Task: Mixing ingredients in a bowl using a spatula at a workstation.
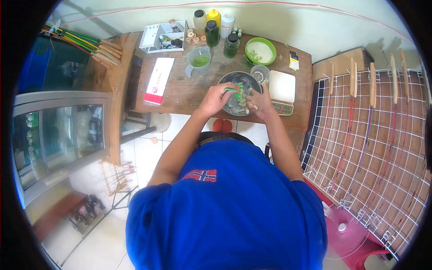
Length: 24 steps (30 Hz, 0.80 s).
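A dark grey mixing bowl stands near the table's front edge, with pale, sticky dough-like paste inside. My left hand reaches over its left rim, closed around a slim green scraper whose flat end meets the paste near my right fingers. Coming in from the right, my right hand is over the bowl. Paste coats its fingers, which look stretched and apart. Just behind my right hand stands a small clear cup. A digital scale with a white plate lies to its right.
Behind the bowl are a green bowl of pale powder, a clear measuring jug, dark-lidded jars and a yellow bottle. A white box and a white-red packet sit left. A wire grid stands right.
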Tool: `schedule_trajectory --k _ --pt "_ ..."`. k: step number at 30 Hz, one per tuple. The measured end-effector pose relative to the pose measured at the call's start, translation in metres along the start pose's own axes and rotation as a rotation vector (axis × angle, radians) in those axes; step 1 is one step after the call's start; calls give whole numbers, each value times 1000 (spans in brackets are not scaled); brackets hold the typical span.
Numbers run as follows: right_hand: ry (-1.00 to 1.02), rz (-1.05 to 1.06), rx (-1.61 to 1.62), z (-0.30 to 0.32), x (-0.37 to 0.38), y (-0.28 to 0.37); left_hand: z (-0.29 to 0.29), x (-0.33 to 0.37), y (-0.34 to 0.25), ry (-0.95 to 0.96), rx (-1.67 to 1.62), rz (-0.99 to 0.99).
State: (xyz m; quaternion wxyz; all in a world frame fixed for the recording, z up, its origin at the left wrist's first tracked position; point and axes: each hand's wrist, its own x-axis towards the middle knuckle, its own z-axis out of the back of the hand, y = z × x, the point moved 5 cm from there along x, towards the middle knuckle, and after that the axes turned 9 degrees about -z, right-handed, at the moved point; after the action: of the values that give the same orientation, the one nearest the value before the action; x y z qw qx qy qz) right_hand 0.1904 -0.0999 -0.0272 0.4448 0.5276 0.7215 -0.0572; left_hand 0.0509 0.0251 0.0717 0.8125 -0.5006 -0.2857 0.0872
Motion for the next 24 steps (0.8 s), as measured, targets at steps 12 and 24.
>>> schedule_trajectory --k 12,24 --pt "-59 -15 27 3 -4 -4 -12 -7 10 72 106 -51" --pt "-11 -3 173 5 -5 -5 -15 -7 12 97 152 -55"
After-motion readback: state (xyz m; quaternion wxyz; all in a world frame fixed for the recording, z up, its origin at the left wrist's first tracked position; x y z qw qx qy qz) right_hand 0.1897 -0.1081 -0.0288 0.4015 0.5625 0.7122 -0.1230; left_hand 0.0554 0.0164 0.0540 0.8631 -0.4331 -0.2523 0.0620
